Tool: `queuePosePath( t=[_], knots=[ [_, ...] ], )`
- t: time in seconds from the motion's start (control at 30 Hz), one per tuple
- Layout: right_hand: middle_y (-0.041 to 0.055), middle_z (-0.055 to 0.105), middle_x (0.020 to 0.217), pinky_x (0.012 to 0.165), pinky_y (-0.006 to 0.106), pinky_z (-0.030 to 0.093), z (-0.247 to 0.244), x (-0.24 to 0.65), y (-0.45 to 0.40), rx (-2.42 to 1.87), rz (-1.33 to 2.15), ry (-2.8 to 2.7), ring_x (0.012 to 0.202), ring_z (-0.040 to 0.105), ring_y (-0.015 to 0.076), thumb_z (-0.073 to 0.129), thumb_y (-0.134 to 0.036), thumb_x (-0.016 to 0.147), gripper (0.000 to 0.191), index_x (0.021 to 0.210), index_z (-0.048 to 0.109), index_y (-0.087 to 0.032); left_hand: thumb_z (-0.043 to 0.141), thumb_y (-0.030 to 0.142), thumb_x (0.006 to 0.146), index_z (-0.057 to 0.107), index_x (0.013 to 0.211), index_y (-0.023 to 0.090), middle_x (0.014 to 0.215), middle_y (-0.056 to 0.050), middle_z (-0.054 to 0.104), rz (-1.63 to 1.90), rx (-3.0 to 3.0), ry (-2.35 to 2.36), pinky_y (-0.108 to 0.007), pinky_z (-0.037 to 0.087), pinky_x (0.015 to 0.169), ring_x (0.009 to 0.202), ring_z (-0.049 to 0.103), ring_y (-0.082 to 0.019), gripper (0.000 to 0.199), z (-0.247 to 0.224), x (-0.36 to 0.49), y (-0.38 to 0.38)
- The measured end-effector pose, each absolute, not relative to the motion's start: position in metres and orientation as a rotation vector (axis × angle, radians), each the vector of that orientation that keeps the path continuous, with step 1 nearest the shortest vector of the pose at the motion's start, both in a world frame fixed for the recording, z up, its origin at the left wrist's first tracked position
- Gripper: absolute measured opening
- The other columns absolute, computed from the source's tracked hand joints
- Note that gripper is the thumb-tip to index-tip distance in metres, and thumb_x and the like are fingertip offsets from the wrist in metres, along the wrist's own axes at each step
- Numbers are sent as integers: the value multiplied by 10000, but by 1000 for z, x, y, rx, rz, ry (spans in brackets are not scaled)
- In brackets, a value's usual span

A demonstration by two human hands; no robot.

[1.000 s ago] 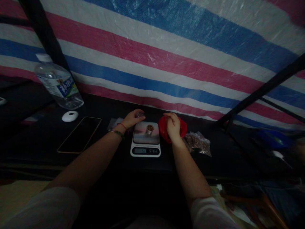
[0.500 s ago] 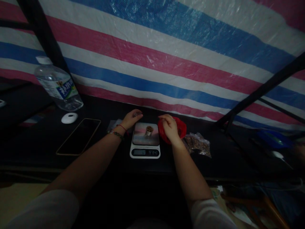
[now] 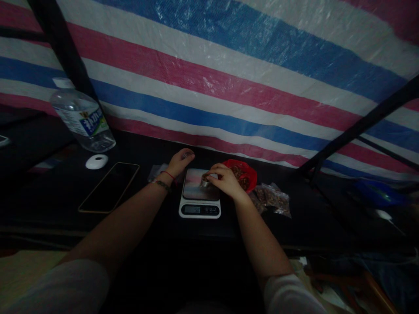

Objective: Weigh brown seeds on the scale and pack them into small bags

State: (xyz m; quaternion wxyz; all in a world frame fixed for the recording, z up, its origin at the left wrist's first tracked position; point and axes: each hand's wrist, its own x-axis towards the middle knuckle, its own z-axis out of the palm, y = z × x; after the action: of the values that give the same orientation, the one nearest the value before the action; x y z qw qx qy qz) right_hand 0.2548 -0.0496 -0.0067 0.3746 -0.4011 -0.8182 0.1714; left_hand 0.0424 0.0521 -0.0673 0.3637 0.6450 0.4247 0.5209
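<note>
A small metal cup (image 3: 204, 184) filled with brown bits stands on the plate of a white kitchen scale (image 3: 199, 213), whose display is lit. My right hand (image 3: 227, 181) reaches over the plate, thumb and fingers closed at the cup's rim. Just behind it is a red bowl (image 3: 250, 174) holding more brown bits. My left hand (image 3: 180, 162) rests beyond the scale's left side, its fingers curled together around something clear and small that I cannot make out. Clear plastic bags (image 3: 156, 172) lie beside the left wrist.
Filled clear packets (image 3: 273, 198) lie right of the bowl. To the left are a phone (image 3: 109, 187), a white rounded object (image 3: 97, 161) and a large plastic bottle (image 3: 83, 115). Striped sheeting (image 3: 212, 87) hangs behind the black table, with dark frame bars at both sides.
My right hand has moved left and down from over the red bowl to the cup on the scale, exposing the bowl's contents. My left hand has hardly moved.
</note>
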Motion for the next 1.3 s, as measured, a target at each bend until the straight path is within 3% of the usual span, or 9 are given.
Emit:
queuePosePath(
  t=[0.7, 0.9, 1.07, 1.3],
  knots=[
    [35, 629, 843, 761, 301, 482, -5, 268, -41, -1026, 339, -1854, 834, 606, 173, 652, -268, 797, 92, 752, 704, -208, 605, 479, 746, 634, 968, 167, 911, -52, 656, 1359, 1660, 1033, -333, 467, 793, 846, 596, -195, 384, -68, 43, 52],
    [71, 667, 813, 809, 334, 465, 1, 326, -29, -1458, -57, -1693, 826, 602, 209, 589, -314, 794, 189, 745, 712, -179, 619, 466, 735, 643, 952, 166, 884, -55, 654, 1356, 1636, 1032, -343, 466, 792, 835, 592, -197, 372, -67, 43, 51],
    [100, 693, 739, 738, 320, 460, -13, 346, -20, -1947, -22, -1760, 753, 632, 230, 522, -306, 803, 269, 715, 733, -165, 614, 466, 739, 640, 963, 166, 891, -57, 653, 1358, 1642, 1024, -343, 465, 796, 844, 594, -201, 375, -69, 43, 53],
    [83, 708, 899, 821, 326, 472, -10, 314, -25, -1515, -67, -1683, 859, 629, 212, 472, -273, 842, 269, 865, 723, -180, 614, 477, 739, 640, 962, 169, 884, -49, 654, 1344, 1647, 1039, -342, 463, 809, 847, 595, -200, 381, -68, 43, 52]
  ],
)
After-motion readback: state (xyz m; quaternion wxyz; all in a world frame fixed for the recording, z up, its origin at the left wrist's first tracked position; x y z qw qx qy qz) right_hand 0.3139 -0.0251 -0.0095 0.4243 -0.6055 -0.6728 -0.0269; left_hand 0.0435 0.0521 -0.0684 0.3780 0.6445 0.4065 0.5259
